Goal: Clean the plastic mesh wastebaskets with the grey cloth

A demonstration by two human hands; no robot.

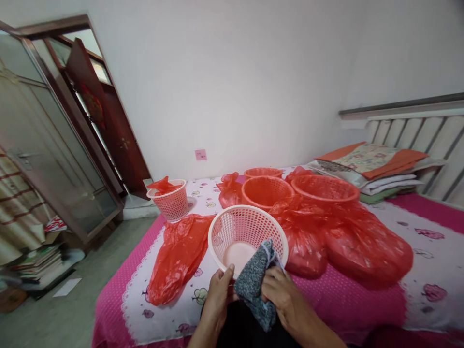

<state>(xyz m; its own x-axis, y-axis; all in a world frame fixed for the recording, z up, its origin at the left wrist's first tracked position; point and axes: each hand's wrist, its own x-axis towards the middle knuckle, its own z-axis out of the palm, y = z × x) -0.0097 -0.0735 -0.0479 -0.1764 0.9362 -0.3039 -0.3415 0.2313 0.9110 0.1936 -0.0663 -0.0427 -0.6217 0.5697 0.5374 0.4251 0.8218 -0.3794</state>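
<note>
A pale pink plastic basket point(259, 224) with a perforated wall is tilted toward me at the bed's near edge, its inside showing. My left hand point(218, 294) grips the near left of its rim, thumb on top and the other fingers partly hidden below. In my right hand point(282, 294) is a grey-blue speckled cloth point(250, 273), draped over the near right rim and hanging down outside. The fingers of that hand are closed around the cloth.
A flat red plastic bag point(179, 258) lies left of the basket. Behind it stands a small pink basket point(173, 207) with red plastic in its top. Several baskets wrapped in red bags point(366, 244) crowd the right. Folded bedding point(377, 157) is stacked near the headboard point(447, 154).
</note>
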